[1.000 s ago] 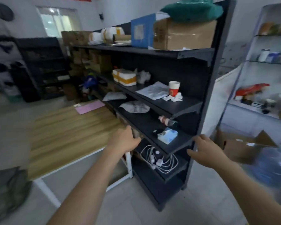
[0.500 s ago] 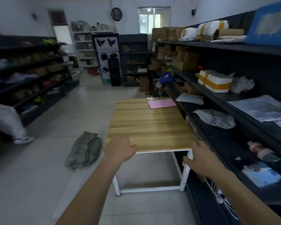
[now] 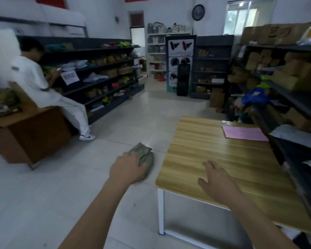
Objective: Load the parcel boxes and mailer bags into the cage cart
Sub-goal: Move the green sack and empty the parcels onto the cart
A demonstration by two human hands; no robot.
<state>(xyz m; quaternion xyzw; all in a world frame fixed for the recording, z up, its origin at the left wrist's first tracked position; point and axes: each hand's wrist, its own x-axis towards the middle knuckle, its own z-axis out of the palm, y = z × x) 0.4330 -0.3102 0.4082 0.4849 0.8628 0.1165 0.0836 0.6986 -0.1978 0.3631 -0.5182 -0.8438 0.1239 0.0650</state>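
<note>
Pale tiled floor [image 3: 43, 194] fills the middle. Dark shelving rack [image 3: 104, 72] runs along the left wall, stocked with folded clothes and small goods, blurred. A second dark rack [image 3: 294, 103] runs down the right side.

Wooden surface [image 3: 223, 155] on white legs stands bottom right, just beside the right rack. Brown cabinet [image 3: 31, 133] at left. A person in white [image 3: 36, 81] leans or sits at its far end, facing the left rack.

Parcel boxes [image 3: 294, 72]: brown cardboard, stacked on the upper and middle shelves of the right rack, more along its top. Mailer bags [image 3: 294, 135]: pale grey, flat, on a lower shelf of the same rack, close to the surface edge. Poster stand [image 3: 180, 63] at the back, between white and dark shelves.

Both bare arms reach forward from the bottom edge. Left hand [image 3: 128, 168] is out over the floor, fingers loosely bent, nothing gripped. It overlaps a green cloth bag [image 3: 145, 156] lying on the floor near the surface's corner; contact cannot be told. Right hand [image 3: 216, 178] is over the near part of the surface, fingers spread and relaxed, holding nothing; whether it touches the wood is unclear.

Pink flat sheet or mailer [image 3: 244, 133] lies on the far right of the surface. Round clock [image 3: 198, 12] on the back wall.
</note>
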